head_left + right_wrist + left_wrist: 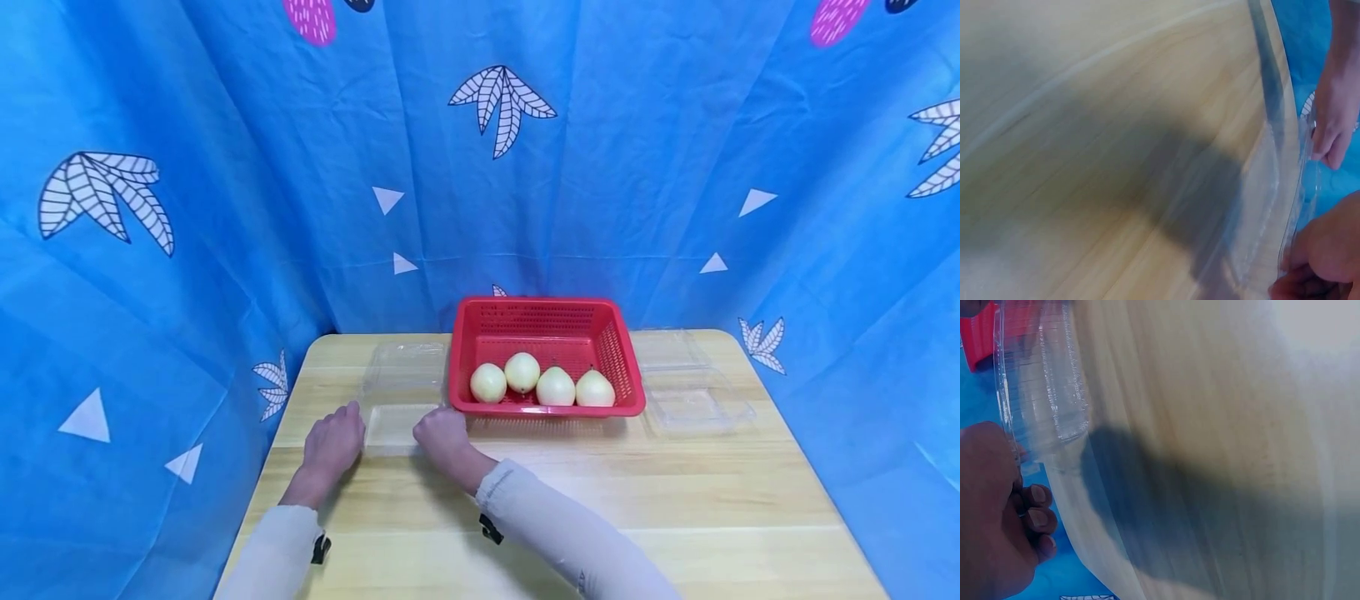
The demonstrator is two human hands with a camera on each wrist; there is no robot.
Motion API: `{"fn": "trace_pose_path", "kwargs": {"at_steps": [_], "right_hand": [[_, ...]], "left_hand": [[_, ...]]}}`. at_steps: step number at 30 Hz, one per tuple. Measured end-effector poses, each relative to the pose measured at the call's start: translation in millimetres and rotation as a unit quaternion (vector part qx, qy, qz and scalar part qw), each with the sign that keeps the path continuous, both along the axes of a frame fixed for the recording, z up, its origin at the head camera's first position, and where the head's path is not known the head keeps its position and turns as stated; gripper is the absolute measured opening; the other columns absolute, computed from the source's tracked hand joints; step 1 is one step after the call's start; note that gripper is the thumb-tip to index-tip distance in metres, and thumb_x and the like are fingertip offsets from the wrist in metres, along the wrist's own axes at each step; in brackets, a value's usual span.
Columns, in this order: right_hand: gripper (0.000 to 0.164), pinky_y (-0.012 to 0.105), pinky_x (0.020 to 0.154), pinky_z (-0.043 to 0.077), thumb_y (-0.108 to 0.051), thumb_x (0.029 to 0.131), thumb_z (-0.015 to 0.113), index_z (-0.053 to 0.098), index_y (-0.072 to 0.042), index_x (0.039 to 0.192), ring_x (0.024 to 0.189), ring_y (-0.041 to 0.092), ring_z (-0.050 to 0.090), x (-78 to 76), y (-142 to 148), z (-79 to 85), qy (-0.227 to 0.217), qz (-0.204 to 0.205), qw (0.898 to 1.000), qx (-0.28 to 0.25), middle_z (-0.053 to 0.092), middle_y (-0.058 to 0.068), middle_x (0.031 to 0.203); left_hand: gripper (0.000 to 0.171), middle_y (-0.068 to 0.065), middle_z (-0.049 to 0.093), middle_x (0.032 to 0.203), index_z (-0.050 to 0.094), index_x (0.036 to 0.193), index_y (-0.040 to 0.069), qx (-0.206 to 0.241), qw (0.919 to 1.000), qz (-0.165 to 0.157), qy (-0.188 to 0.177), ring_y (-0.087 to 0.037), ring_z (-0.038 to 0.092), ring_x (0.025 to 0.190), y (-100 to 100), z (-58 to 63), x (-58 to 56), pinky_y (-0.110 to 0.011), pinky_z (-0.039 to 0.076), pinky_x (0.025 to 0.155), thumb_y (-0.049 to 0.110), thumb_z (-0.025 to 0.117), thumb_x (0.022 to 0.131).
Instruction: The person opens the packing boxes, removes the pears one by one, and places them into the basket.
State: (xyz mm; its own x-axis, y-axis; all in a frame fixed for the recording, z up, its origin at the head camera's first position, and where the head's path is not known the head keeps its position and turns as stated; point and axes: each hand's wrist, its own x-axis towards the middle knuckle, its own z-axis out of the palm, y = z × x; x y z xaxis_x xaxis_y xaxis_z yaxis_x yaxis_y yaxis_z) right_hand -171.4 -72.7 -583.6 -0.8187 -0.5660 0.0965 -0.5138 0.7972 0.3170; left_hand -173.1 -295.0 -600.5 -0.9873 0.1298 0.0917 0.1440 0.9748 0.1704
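A clear plastic clamshell box [393, 428] lies unfolded on the left of the table, its other half [408, 365] toward the back. My left hand [333, 442] pinches the left edge of the near half. On the opposite edge, my right hand [444, 437] pinches the box with curled fingers. In the left wrist view, the ribbed clear wall of the box [1057, 394] runs up from the left hand [988, 512]. Both hands appear at the box rim in the right wrist view, the right hand [1332, 247] nearer and the left hand [1338, 119] farther.
Right beside the right hand stands a red basket [551, 410] holding several pale round pears [556, 387]. Another clear clamshell box [686, 408] lies unfolded on the table's right side. A blue patterned curtain [517, 192] hangs round the wooden table [637, 500].
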Motion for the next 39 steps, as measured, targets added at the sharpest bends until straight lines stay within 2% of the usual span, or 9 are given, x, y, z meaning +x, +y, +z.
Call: {"fn": "trace_pose_path", "kwargs": {"at_steps": [4,11,18,25,32,39], "right_hand": [[0.025,0.028,0.038,0.047,-0.014,0.093,0.067,0.073,-0.026,0.072,0.055,0.010,0.052,-0.4,-11,3.8,-0.013,-0.031,0.999,0.026,0.061,-0.008,0.064],[0.024,0.029,0.041,0.052,-0.014,0.098,0.062,0.074,-0.022,0.079,0.056,0.017,0.057,-2.2,-26,7.6,-0.050,-0.076,0.993,0.073,0.066,-0.002,0.072],[0.026,0.029,0.042,0.053,-0.015,0.101,0.058,0.076,-0.020,0.083,0.056,0.019,0.058,-4.7,-36,5.6,-0.058,-0.102,0.990,0.079,0.069,0.002,0.078],[0.023,0.030,0.041,0.052,-0.017,0.102,0.057,0.076,-0.019,0.088,0.056,0.020,0.056,-10.8,-39,6.2,-0.069,-0.098,0.988,0.094,0.069,0.002,0.079],[0.017,0.028,0.039,0.050,-0.019,0.099,0.061,0.075,-0.021,0.088,0.055,0.019,0.057,-14.9,-38,8.1,-0.060,-0.074,0.987,0.127,0.066,-0.001,0.074],[0.021,0.025,0.042,0.046,-0.018,0.100,0.063,0.073,-0.026,0.083,0.056,0.012,0.052,-23.7,-35,12.6,-0.070,-0.051,0.989,0.123,0.060,-0.006,0.068]], "left_hand": [[0.016,-0.009,0.050,0.069,0.049,0.090,0.004,0.007,1.0000,0.005,-0.004,-0.028,0.048,0.056,-2,-0.4,-5.6,-0.043,0.041,0.050,0.013,0.045,0.103],[0.018,-0.009,0.051,0.073,0.050,0.094,0.004,0.011,0.9989,0.021,-0.040,-0.027,0.049,0.059,-5,-1.8,-11.2,-0.041,0.041,0.051,0.016,0.041,0.105],[0.018,-0.011,0.055,0.076,0.050,0.096,0.004,0.011,0.9980,0.029,-0.055,-0.029,0.054,0.062,-9,-0.5,-16.7,-0.045,0.046,0.055,0.016,0.040,0.106],[0.020,-0.010,0.053,0.074,0.050,0.096,0.004,0.013,0.9979,0.029,-0.057,-0.026,0.051,0.060,-9,0.3,-22.1,-0.041,0.042,0.052,0.016,0.038,0.106],[0.020,-0.012,0.054,0.076,0.050,0.097,0.004,0.024,0.9973,0.041,-0.057,-0.029,0.053,0.062,-7,0.6,-25.0,-0.045,0.045,0.054,0.016,0.038,0.106],[0.021,-0.013,0.058,0.078,0.052,0.095,0.004,0.039,0.9968,0.055,-0.042,-0.032,0.057,0.066,-5,-3.5,-29.2,-0.048,0.049,0.056,0.017,0.040,0.107]]}}
